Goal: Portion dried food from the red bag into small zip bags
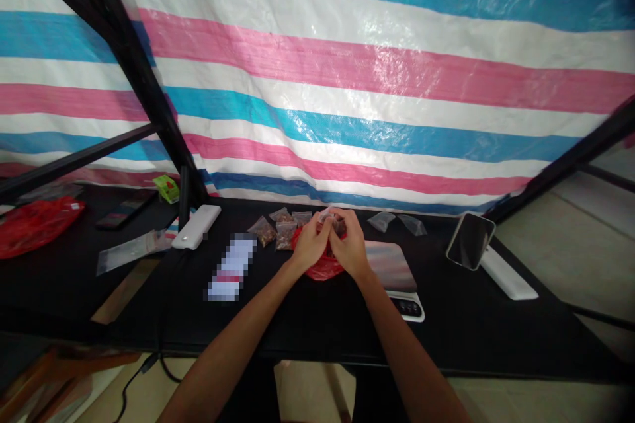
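My left hand point(312, 242) and my right hand point(350, 243) meet over a red plastic bag point(325, 269) near the middle of the black table. Both hands pinch a small clear bag point(327, 213) between thumbs and fingers, with brownish contents partly hidden by the hands. Just left of my left hand lie several small clear bags point(285, 236) filled with brown bits. Two clear bags point(381, 221) that look flat lie to the right, beyond my right hand.
A blurred-out phone-like sheet point(232, 268) and a white power bank point(197, 227) lie left. A phone-like device point(391, 266) sits beside my right forearm. Farther right, a phone point(470, 241) leans by a white block point(508, 273). Another red bag point(40, 225) lies far left.
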### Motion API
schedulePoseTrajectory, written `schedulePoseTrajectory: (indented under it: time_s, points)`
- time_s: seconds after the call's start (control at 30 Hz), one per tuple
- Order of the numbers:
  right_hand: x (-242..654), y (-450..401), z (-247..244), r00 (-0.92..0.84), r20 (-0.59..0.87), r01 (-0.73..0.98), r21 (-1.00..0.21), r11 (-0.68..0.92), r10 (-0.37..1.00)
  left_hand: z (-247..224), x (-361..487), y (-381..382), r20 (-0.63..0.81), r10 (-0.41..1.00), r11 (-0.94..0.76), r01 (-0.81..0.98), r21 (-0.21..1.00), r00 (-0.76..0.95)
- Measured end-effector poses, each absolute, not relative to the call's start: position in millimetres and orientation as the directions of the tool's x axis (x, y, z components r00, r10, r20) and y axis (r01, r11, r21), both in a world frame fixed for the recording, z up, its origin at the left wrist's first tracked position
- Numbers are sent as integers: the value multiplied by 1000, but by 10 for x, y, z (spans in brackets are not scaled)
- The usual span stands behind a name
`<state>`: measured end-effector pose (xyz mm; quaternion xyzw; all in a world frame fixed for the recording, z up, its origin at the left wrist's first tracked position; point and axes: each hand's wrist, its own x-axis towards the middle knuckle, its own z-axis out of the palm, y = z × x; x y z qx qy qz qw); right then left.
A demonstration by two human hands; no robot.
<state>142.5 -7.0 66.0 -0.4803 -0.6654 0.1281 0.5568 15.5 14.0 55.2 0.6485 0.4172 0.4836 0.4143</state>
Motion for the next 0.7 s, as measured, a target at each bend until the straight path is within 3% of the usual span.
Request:
schedulePoseTrajectory:
  time_s: [0.13,0.37,0.7]
  points:
    - [1384,63,548,10,585,435,-733,523,811,296,49,300,269,952,-270,-16,963,145]
    - [1380,110,385,19,457,388,-824,414,889,147,-118,216,349,919,-363,49,930,184]
    - [1418,-20,416,74,464,270,-861,430,883,101,-188,159,364,917,-377,56,925,164]
